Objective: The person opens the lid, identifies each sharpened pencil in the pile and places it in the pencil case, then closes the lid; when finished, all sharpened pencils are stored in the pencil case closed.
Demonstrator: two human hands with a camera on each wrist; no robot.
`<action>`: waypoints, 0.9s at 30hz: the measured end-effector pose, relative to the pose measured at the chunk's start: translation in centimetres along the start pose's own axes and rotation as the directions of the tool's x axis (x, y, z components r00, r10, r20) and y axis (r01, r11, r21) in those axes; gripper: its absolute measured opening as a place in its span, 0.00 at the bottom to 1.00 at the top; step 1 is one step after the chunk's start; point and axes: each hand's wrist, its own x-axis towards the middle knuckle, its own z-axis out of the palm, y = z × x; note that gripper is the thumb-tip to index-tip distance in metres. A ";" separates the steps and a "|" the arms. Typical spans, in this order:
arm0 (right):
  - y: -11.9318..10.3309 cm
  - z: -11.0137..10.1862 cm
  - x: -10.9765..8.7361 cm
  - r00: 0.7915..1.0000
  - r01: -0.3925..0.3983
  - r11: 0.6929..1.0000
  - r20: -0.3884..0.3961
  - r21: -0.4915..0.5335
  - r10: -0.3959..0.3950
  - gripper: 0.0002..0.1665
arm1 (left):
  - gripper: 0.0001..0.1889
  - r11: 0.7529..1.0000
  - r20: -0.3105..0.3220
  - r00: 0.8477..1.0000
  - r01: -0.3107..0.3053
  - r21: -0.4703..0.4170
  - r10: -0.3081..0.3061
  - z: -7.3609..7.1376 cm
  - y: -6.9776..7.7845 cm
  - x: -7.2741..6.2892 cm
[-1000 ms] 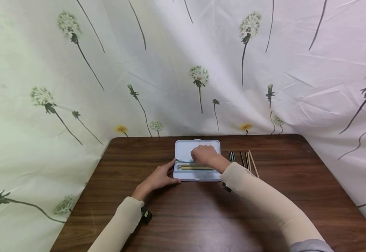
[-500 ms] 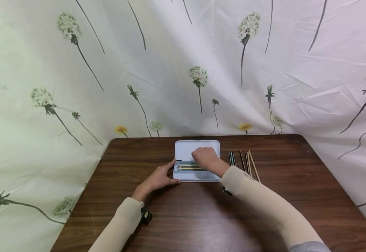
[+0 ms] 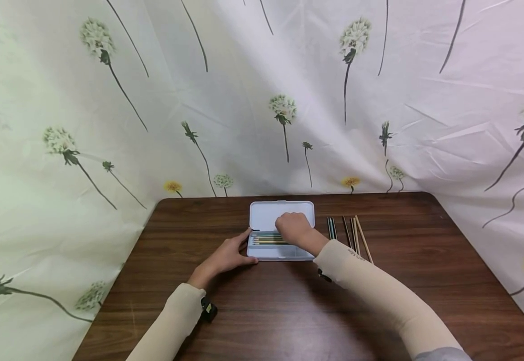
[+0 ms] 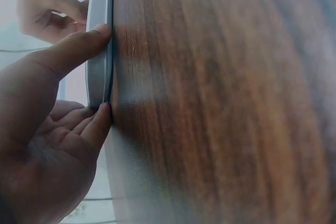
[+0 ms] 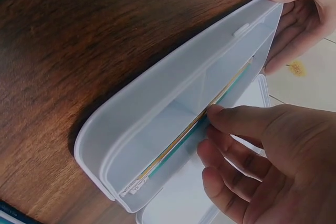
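Note:
A white pencil case (image 3: 280, 258) lies on the table with its lid (image 3: 262, 213) raised toward the back. Several coloured pencils (image 3: 264, 241) lie lengthwise in its long rear compartment. My left hand (image 3: 229, 254) grips the left end, thumb against the front wall and fingers round the corner. Over the case, my right hand (image 3: 294, 230) reaches into that compartment. In the right wrist view, its thumb and a partly hidden index finger pinch a teal pencil (image 5: 176, 148), lying beside a yellow pencil (image 5: 167, 149); the other fingers are loosely curled.
To the right of the case, dark pencils (image 3: 331, 228) and plain wooden pencils (image 3: 363, 240) lie on the brown table (image 3: 262, 311). The sleeve (image 3: 370, 281) covers part of that area's near side. A curtain with dandelion prints (image 3: 244, 100) hangs behind the table.
My right hand has come down slightly toward me, and the pale blue pencil seen at the case's rear edge has gone down into the compartment. My left hand has stayed on the case.

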 end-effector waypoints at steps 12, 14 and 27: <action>1.7 -1.3 -1.6 0.997 0.022 0.990 -0.073 0.140 -0.012 0.14 | 0.54 1.000 0.000 1.000 0.005 -0.007 -0.005 0.0 -0.1 0.1; 2.3 -1.8 -2.2 0.994 0.042 0.984 -0.107 0.172 -0.024 0.19 | 0.55 1.000 -0.002 1.000 0.005 -0.004 -0.005 0.0 0.0 0.1; 6.8 -3.0 -6.7 0.985 -0.024 0.970 -0.159 0.241 0.064 0.08 | 0.55 1.000 -0.005 1.000 0.007 -0.006 -0.008 0.1 0.0 0.0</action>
